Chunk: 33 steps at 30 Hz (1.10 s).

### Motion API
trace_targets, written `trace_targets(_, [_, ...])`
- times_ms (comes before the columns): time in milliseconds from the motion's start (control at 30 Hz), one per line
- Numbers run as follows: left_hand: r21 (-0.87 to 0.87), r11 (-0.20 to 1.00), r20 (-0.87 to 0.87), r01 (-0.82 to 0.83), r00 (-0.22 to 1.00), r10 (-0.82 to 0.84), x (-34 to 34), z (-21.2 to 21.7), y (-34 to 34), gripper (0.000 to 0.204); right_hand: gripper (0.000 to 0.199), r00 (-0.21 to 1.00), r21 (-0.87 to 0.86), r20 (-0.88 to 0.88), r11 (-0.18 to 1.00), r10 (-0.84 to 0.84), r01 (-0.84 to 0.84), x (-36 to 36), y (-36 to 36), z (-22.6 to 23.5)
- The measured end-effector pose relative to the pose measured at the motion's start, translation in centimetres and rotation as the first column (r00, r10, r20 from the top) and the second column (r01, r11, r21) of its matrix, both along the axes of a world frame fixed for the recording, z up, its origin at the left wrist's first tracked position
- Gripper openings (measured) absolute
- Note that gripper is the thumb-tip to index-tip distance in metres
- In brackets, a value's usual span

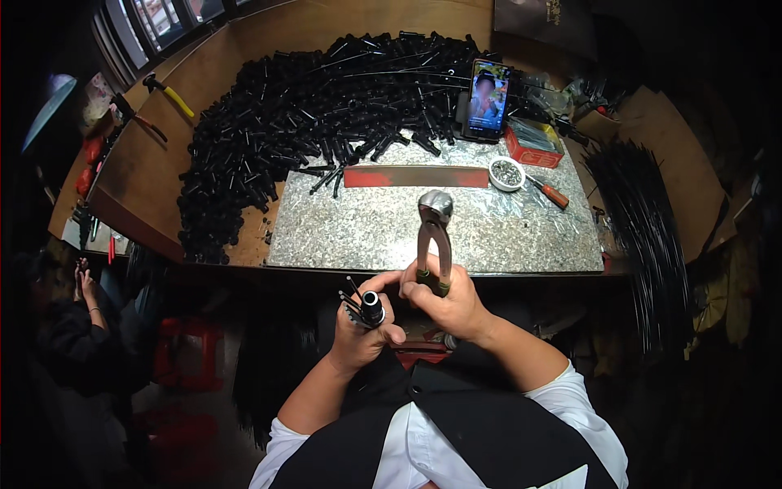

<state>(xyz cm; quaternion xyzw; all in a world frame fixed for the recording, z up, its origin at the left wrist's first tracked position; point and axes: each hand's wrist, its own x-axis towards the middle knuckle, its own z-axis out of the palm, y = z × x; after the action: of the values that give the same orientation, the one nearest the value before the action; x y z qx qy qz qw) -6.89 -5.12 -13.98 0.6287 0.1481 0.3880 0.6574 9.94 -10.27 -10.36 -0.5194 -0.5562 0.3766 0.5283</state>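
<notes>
My right hand (pixel 463 308) is wrapped round the dark green handles of metal pincers (pixel 436 208), whose rounded head points up and away over the near edge of the board. In my left hand (pixel 352 346) is a black tubular part (pixel 372 303) with a pale ring at its upper end. Several thin dark rods stick up beside it, out of the same grip. The two hands are close together in front of the bench. Part of the tube is hidden by my fingers and palm.
A speckled board (pixel 366 232) covers the bench front, with a heap of black tubular parts (pixel 277 122) behind and left. A metal bar (pixel 415 177), white bowl of small metal pieces (pixel 507 174), screwdriver (pixel 554 194), red box (pixel 533 145) and phone (pixel 486 102) lie farther back. Long black rods (pixel 643 220) hang right.
</notes>
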Motion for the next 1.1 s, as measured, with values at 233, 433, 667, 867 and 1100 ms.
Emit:
trace_targets(233, [-0.043,0.996,0.1,-0.077,0.992,0.081,0.5,-1.1,0.3,0.091,0.007,0.974,0.182,-0.131,0.97,0.183,-0.158,-1.9,0.0,0.7])
trace_targets(433, [-0.102,0.992,0.098,-0.07,0.992,0.08,0.2,-0.9,0.2,0.095,0.011,0.982,0.263,-0.08,0.954,0.169,-0.143,-2.3,0.1,0.9])
trace_targets(667, [-0.066,0.994,0.091,-0.082,0.992,0.087,0.0,-1.9,0.6,0.094,0.008,0.976,0.174,-0.173,0.979,0.135,-0.105,-2.7,-0.2,0.1])
trace_targets(867, [-0.049,0.994,0.095,-0.099,0.99,0.103,0.1,-1.8,0.6,0.093,0.008,0.964,0.068,-0.239,0.993,0.113,-0.1,-2.7,-0.3,-0.6])
trace_targets(1100, [-0.052,0.993,0.073,-0.106,0.991,0.11,0.2,-1.5,0.6,0.093,0.008,0.964,0.059,-0.231,0.991,0.131,-0.12,-2.7,-0.3,-0.2])
